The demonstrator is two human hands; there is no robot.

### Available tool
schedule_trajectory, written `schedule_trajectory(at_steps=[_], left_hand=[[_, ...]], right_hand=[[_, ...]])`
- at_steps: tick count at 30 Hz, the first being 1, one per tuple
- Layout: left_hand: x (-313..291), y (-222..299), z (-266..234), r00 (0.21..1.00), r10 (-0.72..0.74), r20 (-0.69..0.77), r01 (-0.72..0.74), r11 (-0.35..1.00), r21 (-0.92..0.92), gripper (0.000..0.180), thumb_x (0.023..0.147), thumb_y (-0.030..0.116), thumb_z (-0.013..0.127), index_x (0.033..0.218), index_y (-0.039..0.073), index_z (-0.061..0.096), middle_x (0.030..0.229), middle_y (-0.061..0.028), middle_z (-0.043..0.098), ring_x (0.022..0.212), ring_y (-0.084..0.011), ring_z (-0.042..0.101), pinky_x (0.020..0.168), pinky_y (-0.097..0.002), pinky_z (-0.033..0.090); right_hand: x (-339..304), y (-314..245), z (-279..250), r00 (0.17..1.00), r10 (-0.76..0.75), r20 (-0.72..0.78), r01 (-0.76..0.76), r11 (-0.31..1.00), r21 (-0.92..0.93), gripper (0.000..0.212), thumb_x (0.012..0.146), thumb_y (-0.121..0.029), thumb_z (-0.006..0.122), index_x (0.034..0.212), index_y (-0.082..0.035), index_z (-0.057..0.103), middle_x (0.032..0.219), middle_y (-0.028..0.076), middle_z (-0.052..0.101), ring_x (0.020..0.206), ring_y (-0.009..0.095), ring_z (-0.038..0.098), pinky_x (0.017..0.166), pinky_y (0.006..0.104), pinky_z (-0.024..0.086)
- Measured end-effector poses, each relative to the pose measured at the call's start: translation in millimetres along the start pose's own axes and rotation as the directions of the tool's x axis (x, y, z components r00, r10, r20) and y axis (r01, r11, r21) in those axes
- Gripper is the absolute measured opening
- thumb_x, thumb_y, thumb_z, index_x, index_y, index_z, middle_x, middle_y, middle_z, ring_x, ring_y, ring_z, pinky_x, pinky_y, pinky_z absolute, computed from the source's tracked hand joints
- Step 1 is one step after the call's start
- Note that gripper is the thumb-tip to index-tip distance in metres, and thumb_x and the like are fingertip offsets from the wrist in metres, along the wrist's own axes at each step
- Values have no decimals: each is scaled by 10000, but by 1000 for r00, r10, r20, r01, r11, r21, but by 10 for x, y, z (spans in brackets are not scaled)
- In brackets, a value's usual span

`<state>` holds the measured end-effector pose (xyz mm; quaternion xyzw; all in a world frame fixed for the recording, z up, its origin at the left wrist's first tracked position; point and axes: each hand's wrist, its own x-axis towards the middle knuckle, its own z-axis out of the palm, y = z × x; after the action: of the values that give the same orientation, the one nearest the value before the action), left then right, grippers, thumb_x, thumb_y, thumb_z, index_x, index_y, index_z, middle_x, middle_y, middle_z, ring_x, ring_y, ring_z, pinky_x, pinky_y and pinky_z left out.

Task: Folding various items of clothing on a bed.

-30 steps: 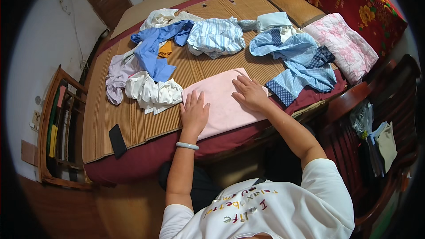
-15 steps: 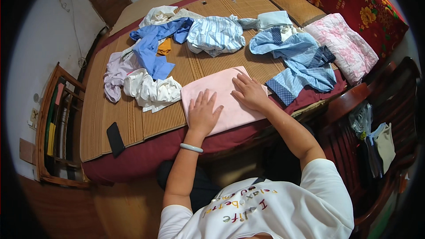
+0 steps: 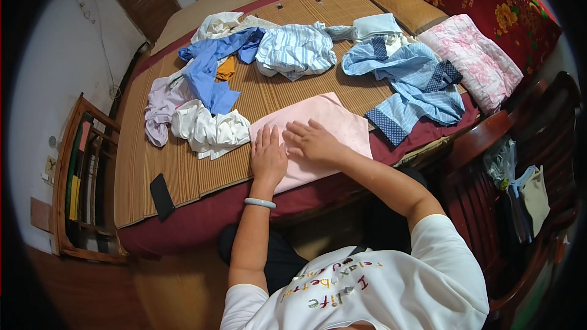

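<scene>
A pale pink folded cloth lies flat at the near edge of the bed, partly over the bamboo mat. My left hand rests flat on its left side, fingers stretched out and pointing away from me. Close beside it, my right hand lies on the cloth with its fingers extended toward the left. Neither hand grips anything. To the left of the cloth is a crumpled white garment, and to the right a light blue striped shirt with dark dotted trim.
Behind the cloth lie a blue garment, a blue-and-white striped garment and a mustard cloth. A black phone sits at the mat's near left edge. A pink-and-white quilt is at right, near a dark wooden chair.
My right hand has slid left across the pink cloth, coming up next to my left hand. My left hand has shifted slightly left, its fingers now closer together.
</scene>
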<state>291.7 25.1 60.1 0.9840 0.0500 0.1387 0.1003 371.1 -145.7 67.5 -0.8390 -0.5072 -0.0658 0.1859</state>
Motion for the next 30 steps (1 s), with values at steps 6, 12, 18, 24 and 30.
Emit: schedule_trajectory(at_steps=[6, 12, 18, 24, 30], left_hand=[[11, 21, -19, 1000, 1, 1, -1, 1000, 10, 544, 972, 299, 461, 1466, 83, 389, 1543, -163, 327, 1438, -336, 270, 1165, -467, 221], [-5, 20, -27, 1000, 8, -13, -7, 1000, 21, 544, 972, 309, 466, 1464, 87, 395, 1540, -169, 330, 1432, -337, 283, 1158, -473, 233], [-11, -2, -31, 1000, 12, -19, -11, 999, 53, 536, 974, 309, 470, 1459, 91, 399, 1535, -165, 337, 1423, -347, 292, 1153, -479, 238], [4, -12, -1, 999, 17, -28, -15, 998, 65, 547, 956, 316, 497, 1451, 101, 411, 1531, -155, 350, 1415, -340, 308, 1153, -463, 246], [-12, -21, -7, 1000, 25, -6, -25, 999, 23, 532, 983, 322, 455, 1462, 96, 395, 1542, -161, 329, 1437, -342, 269, 1156, -493, 229]], right_hand=[[154, 605, -130, 964, 265, 37, -265, 964, -5, 645, 960, -517, 414, 1442, -89, 436, 1520, 160, 368, 1431, 292, 304, 1162, 525, 181], [62, 999, -223, 872, 488, 19, -489, 872, 19, 633, 955, -491, 429, 1452, -100, 403, 1524, 171, 350, 1439, 303, 284, 1159, 567, 167], [31, 509, -388, 909, 416, -28, -417, 909, -29, 602, 934, -426, 503, 1384, -27, 470, 1480, 187, 402, 1405, 313, 342, 1128, 612, 206], [-149, -142, -56, 996, 40, -82, -44, 998, -51, 549, 927, -412, 535, 1325, -32, 532, 1399, 182, 503, 1338, 305, 440, 1115, 522, 284], [-269, 222, -324, 986, 136, -94, -136, 991, 2, 550, 937, -426, 529, 1339, -52, 534, 1409, 182, 489, 1340, 322, 428, 1121, 512, 276]])
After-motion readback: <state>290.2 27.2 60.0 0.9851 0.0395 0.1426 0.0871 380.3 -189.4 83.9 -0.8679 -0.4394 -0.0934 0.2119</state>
